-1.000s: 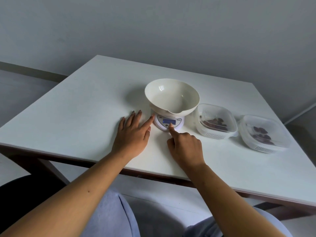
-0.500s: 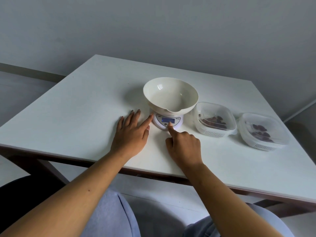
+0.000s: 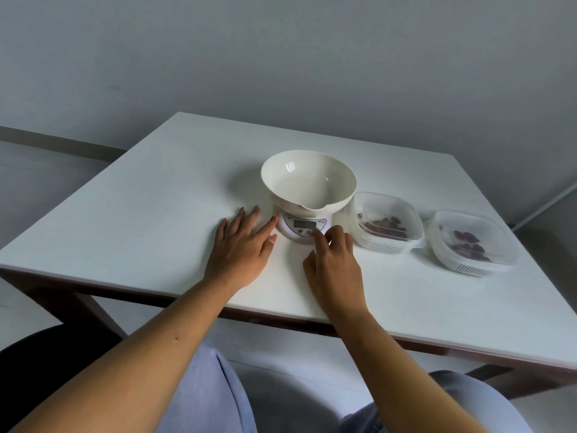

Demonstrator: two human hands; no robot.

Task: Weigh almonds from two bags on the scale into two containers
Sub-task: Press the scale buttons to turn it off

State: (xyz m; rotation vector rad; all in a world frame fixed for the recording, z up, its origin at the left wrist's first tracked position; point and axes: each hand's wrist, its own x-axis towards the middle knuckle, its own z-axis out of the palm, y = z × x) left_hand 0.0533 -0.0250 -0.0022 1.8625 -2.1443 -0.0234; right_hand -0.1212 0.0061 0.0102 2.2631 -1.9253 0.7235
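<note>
A small white digital scale (image 3: 301, 226) stands mid-table with an empty cream bowl (image 3: 308, 182) on top. Its display is grey and unlit. My right hand (image 3: 332, 260) points its index fingertip at a button on the scale's front right. My left hand (image 3: 242, 246) lies flat on the table just left of the scale, its thumb touching the scale's base. To the right stand two clear plastic containers, the near one (image 3: 387, 223) and the far one (image 3: 471, 242), each with several brown almonds inside. No bags are in view.
The white table (image 3: 140, 214) has a dark wooden frame under it. A grey wall rises behind it. My knees in light blue trousers show below the front edge. A cable runs along the wall at the far right.
The scale's display was lit blue and is now grey. My right index fingertip has shifted from the middle of the panel to its right side. My left hand has stayed put.
</note>
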